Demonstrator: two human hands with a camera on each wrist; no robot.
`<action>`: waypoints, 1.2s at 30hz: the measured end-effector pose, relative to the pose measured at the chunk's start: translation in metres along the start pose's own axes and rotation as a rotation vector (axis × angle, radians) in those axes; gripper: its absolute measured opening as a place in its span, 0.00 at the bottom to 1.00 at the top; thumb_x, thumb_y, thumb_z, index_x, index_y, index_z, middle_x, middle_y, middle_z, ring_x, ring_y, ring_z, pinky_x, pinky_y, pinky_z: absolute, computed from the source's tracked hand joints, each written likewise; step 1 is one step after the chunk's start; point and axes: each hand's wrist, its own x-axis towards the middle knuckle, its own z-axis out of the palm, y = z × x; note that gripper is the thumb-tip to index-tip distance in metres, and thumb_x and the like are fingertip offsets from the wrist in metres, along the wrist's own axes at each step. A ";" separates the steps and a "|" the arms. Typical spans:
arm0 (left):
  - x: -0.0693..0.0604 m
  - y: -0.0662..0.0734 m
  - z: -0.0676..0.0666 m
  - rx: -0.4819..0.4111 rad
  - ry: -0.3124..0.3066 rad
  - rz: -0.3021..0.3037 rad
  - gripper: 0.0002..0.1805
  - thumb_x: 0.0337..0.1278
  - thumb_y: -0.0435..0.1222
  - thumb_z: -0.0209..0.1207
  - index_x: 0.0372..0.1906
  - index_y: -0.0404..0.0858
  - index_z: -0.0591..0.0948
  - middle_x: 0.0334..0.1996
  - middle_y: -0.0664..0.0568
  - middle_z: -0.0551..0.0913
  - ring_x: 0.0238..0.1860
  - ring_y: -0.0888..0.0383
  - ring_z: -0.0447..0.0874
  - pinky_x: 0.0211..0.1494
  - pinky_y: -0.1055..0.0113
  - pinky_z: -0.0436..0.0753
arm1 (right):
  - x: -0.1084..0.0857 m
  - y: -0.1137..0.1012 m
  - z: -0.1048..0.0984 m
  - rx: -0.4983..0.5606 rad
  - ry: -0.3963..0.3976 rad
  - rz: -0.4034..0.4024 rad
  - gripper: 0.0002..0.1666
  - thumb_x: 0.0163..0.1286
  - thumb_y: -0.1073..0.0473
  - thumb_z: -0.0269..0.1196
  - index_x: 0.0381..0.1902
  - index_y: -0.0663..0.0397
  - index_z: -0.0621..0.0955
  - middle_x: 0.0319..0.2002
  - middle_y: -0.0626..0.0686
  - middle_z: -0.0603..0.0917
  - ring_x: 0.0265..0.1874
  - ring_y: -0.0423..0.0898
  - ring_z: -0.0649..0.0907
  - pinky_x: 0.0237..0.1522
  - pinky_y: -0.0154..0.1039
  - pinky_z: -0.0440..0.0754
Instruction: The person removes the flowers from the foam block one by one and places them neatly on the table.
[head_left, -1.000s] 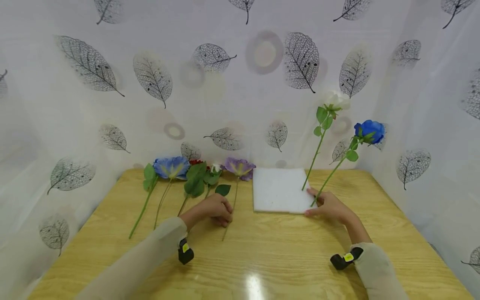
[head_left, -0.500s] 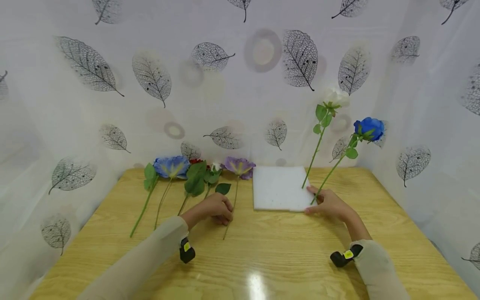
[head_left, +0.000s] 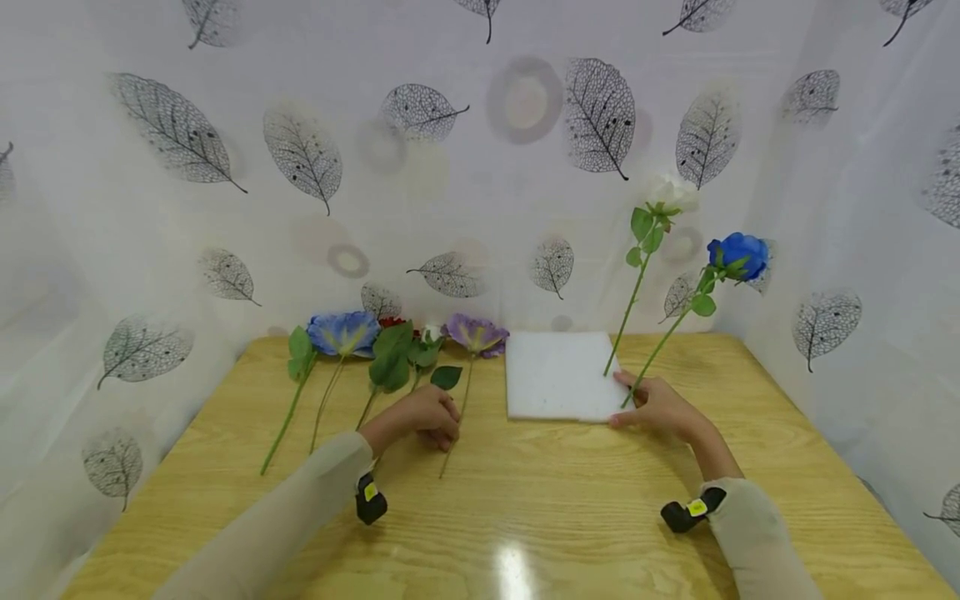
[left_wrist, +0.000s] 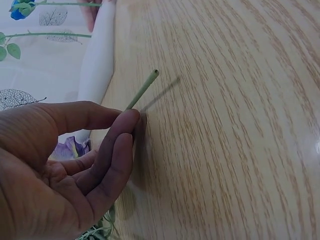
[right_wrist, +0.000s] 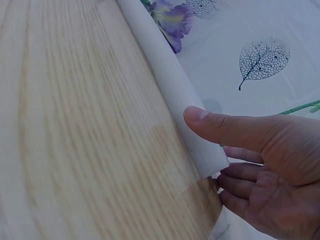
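A purple flower (head_left: pixel 476 335) lies on the table, its thin green stem (left_wrist: pixel 143 89) pinched near the lower end between the thumb and fingertips of my left hand (head_left: pixel 422 417). The stem's cut tip sticks out past the fingers in the left wrist view. My right hand (head_left: pixel 663 410) holds the white foam board (head_left: pixel 558 375) at its near right corner, thumb (right_wrist: pixel 220 125) on the front edge and fingers around the right side. A white rose (head_left: pixel 667 196) and a blue rose (head_left: pixel 738 257) stand in the board's right side, both leaning right.
Left of my left hand lie a light blue flower (head_left: pixel 343 335), a red flower (head_left: pixel 392 322) mostly hidden by leaves, and a small white flower (head_left: pixel 431 333). A leaf-print curtain (head_left: pixel 480 167) hangs behind the wooden table (head_left: pixel 570 500).
My left hand and the purple flower's stem have shifted slightly left. The right hand keeps its place on the foam board.
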 end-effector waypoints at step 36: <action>0.004 0.004 -0.009 0.025 -0.054 0.004 0.05 0.59 0.29 0.66 0.40 0.34 0.85 0.29 0.46 0.89 0.23 0.59 0.87 0.31 0.64 0.88 | 0.001 0.001 0.000 0.023 -0.005 -0.020 0.56 0.58 0.50 0.78 0.76 0.66 0.63 0.75 0.68 0.61 0.71 0.59 0.65 0.66 0.51 0.70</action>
